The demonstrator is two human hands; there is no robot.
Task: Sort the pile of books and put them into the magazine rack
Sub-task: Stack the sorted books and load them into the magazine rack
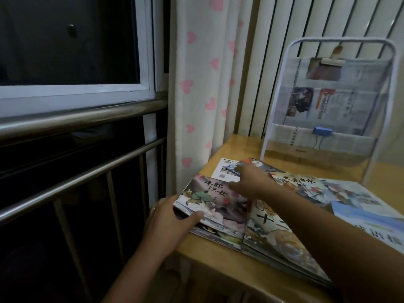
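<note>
Several thin picture books lie spread over a wooden table. My left hand grips the left edge of a small stack topped by a grey-blue illustrated book, thumb on its cover. My right hand reaches across this stack, fingers stretched onto a white-backed book at the far left. Another book with black characters lies to the right of my right hand, and a large one sits under my right forearm. The white wire magazine rack stands at the table's back, holding newspapers.
A blue binder clip hangs on the rack's lower pocket. A newspaper and a light-blue book lie at the right. A heart-print curtain hangs behind the table; steel window rails run along the left.
</note>
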